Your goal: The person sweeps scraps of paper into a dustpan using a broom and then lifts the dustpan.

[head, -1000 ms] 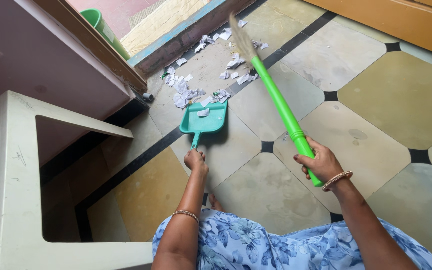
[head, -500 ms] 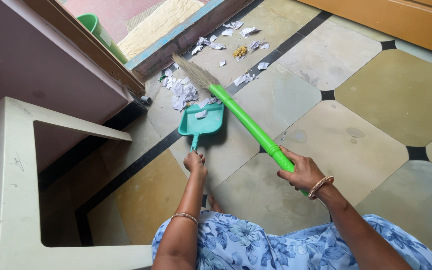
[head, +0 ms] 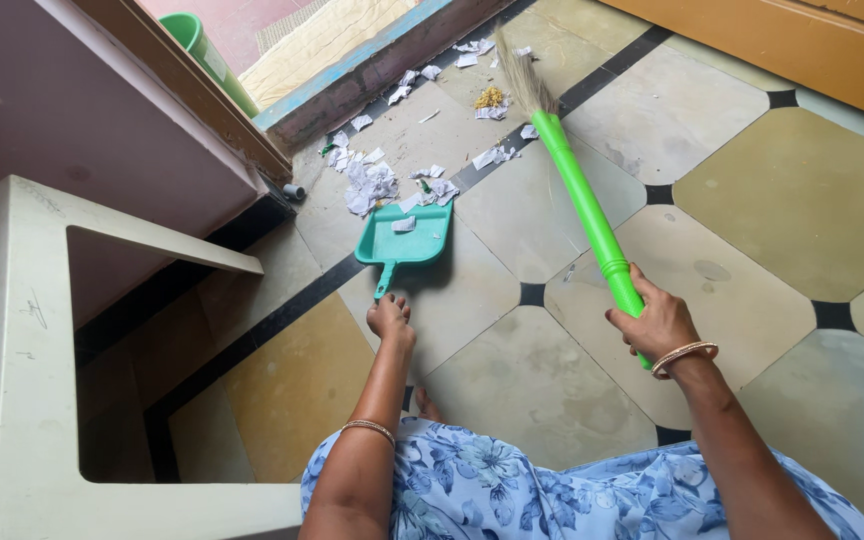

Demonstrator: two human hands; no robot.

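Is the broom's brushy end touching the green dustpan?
Apart. The head view shows the broom bristles far up the floor, with bare tile and paper scraps between them and the dustpan.

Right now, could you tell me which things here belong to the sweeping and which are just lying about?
In use: broom, dustpan, paper scraps, left hand, right hand.
Lying about: green bucket, cream plastic furniture, small grey cap.

Blue floral dress (head: pixel 512 490); thin bangles on both bare wrists
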